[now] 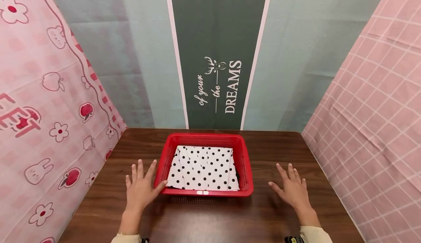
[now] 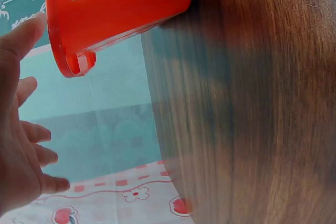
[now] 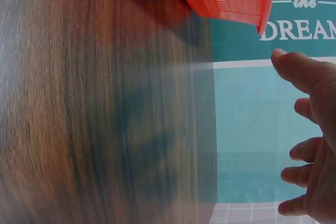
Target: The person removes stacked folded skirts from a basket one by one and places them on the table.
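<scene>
A red plastic basket (image 1: 247,162) with slotted walls stands on the wooden table. Inside it lies a folded white cloth (image 1: 205,168) with black dots; something dark shows at the cloth's right edge, too little to identify. My left hand (image 1: 140,186) is spread at the basket's left side, its thumb near the front left corner of the rim; whether it touches is unclear. In the left wrist view the basket's wall (image 2: 115,9) is just beyond that thumb. My right hand (image 1: 294,192) hovers, fingers spread, to the right of the basket, apart from it and holding nothing.
The brown wooden table (image 1: 210,221) ends at a hanging green curtain (image 1: 217,34) with white lettering. Pink patterned cloth (image 1: 59,100) hangs along the left side, and pink checked cloth (image 1: 378,118) along the right.
</scene>
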The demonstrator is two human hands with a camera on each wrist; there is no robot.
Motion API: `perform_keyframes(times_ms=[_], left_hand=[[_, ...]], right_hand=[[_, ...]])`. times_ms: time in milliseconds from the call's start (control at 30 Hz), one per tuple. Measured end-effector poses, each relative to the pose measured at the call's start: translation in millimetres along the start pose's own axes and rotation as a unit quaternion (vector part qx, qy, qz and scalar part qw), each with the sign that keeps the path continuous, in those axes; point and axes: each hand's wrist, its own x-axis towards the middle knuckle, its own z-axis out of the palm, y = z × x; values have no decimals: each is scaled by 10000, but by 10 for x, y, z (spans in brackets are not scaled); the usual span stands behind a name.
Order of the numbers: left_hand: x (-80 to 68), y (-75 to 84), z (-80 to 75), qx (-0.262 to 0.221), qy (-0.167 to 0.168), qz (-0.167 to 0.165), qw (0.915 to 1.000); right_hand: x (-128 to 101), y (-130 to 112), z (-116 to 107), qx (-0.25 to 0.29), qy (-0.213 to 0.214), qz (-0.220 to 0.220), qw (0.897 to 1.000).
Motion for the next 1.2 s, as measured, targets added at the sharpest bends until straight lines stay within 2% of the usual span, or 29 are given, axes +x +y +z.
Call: perform_keyframes(times_ms=[167, 267, 367, 600, 767, 967, 1100, 1200], left_hand=[[-20, -3, -9, -563, 685, 272, 9957], [-27, 19, -33, -911, 805, 301, 9921], [-39, 34, -48, -1256, 679, 193, 9896], [-7, 46, 3, -2186, 641, 275, 9733], [-7, 84, -3, -2533, 570, 134, 9656], [-21, 136, -45, -3199, 358, -280, 9464], [-17, 169, -76, -3425, 148, -420, 9385], [-18, 259, -141, -3704, -44, -458, 9278]], right_hand=[[-11, -6, 2, 901, 178, -271, 9954], [-5, -15, -10, 1355, 177, -376, 9899], [-9, -33, -34, 1593, 109, -333, 9866], [-33, -90, -79, 2199, -201, -61, 9753], [-51, -105, -66, 2940, -490, 67, 9545], [-34, -158, -76, 3752, -761, 146, 9237], [-12, -216, -76, 3975, -822, 171, 9138], [10, -248, -69, 4070, -774, 135, 9101]])
